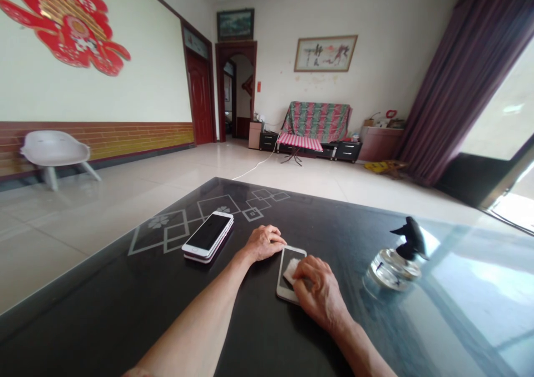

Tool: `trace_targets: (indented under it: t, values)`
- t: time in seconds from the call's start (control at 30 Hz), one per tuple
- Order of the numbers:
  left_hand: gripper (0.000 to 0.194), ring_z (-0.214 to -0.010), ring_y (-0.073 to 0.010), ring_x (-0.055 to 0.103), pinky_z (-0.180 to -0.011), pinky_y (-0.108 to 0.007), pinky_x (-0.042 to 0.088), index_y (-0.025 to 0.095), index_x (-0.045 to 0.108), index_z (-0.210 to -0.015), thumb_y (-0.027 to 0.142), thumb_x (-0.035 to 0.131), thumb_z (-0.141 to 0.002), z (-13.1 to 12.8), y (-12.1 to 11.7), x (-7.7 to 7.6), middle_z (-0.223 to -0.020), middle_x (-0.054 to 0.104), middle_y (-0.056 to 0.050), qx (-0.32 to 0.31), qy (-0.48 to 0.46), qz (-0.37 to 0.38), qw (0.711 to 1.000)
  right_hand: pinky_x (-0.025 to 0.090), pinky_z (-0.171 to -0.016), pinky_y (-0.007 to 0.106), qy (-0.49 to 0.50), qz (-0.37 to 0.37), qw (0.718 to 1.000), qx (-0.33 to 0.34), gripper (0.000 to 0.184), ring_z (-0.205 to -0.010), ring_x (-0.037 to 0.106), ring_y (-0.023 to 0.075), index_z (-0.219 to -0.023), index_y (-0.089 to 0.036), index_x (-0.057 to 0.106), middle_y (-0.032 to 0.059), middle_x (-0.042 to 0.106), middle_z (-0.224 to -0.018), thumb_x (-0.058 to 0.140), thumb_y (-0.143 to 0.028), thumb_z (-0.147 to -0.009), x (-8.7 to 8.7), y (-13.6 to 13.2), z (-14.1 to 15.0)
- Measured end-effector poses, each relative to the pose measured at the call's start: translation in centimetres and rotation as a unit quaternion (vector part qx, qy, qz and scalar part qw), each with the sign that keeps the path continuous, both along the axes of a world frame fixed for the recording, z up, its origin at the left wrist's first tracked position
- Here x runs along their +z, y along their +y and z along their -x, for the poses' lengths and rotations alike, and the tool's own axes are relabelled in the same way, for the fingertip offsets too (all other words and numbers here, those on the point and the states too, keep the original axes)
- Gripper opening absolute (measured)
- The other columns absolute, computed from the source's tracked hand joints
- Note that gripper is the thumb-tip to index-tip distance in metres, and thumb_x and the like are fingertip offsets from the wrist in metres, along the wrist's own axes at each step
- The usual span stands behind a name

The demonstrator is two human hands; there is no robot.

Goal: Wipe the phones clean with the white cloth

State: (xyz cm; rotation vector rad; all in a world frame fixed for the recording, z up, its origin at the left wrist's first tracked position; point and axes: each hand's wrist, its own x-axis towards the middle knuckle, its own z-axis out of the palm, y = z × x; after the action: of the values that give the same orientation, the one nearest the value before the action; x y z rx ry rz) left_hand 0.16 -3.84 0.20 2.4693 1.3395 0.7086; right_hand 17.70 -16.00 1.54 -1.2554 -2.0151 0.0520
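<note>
A white-framed smartphone (281, 288) lies face up on the dark table, partly covered by my right hand (319, 288). That hand is closed on a small white wiping cloth (290, 270), which is pressed against the phone's screen. My left hand (265, 242) rests on the table beyond the phone's upper left corner, with its fingers loosely extended and their tips touching the phone's edge. To the left, another white smartphone (208, 235) lies on top of a second flat device, probably also a phone. A clear spray bottle (394, 268) with a black trigger head stands right of my hands.
The glossy black table (104, 310) carries a pattern of pale squares, and its far edge lies beyond the phones. Across the tiled floor are a white chair (56, 149), a small table with a striped cloth (300, 142), and a purple curtain (442, 88).
</note>
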Motion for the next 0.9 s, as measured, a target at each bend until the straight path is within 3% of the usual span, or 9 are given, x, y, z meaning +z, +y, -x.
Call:
trace_targets:
  t: [0.27, 0.6, 0.77, 0.9]
  values:
    - [0.016, -0.094, -0.0165, 0.059, -0.094, -0.027, 0.043, 0.036, 0.075, -0.089, 0.032, 0.062, -0.081, -0.1, 0.2, -0.3, -0.109, 0.065, 0.007, 0.004, -0.004, -0.004, 1.000, 0.040, -0.073, 0.029, 0.000, 0.021, 0.995, 0.096, 0.017, -0.070, 0.054, 0.0148, -0.060, -0.021, 0.054, 0.0006, 0.058, -0.070, 0.043, -0.009, -0.064, 0.9, -1.2, 0.6]
    - [0.015, -0.092, -0.0161, 0.059, -0.093, -0.028, 0.043, 0.036, 0.075, -0.089, 0.033, 0.063, -0.081, -0.2, 0.1, -0.2, -0.107, 0.065, 0.007, 0.002, -0.003, -0.013, 1.000, 0.043, -0.079, 0.033, -0.024, -0.048, 0.996, -0.075, 0.021, -0.082, 0.059, 0.0188, -0.084, -0.023, 0.069, 0.0054, 0.066, -0.091, 0.048, -0.023, -0.084, -1.5, 2.5, -1.9]
    - [0.015, -0.093, -0.0163, 0.059, -0.094, -0.027, 0.042, 0.036, 0.075, -0.089, 0.033, 0.062, -0.082, -0.1, 0.1, -0.2, -0.107, 0.065, 0.007, -0.004, -0.003, -0.015, 1.000, 0.042, -0.081, 0.035, -0.030, -0.036, 0.992, -0.121, 0.026, -0.084, 0.059, 0.0200, -0.090, -0.022, 0.070, 0.0061, 0.066, -0.096, 0.044, -0.026, -0.089, -1.7, 3.2, -2.2]
    - [0.015, -0.092, -0.0163, 0.059, -0.092, -0.027, 0.043, 0.036, 0.075, -0.089, 0.033, 0.063, -0.081, -0.1, 0.1, -0.1, -0.107, 0.065, 0.007, -0.002, -0.003, -0.011, 1.000, 0.041, -0.079, 0.034, -0.031, -0.039, 0.993, -0.110, 0.022, -0.082, 0.057, 0.0194, -0.085, -0.022, 0.068, 0.0051, 0.065, -0.092, 0.047, -0.021, -0.084, -1.3, 2.7, -1.9]
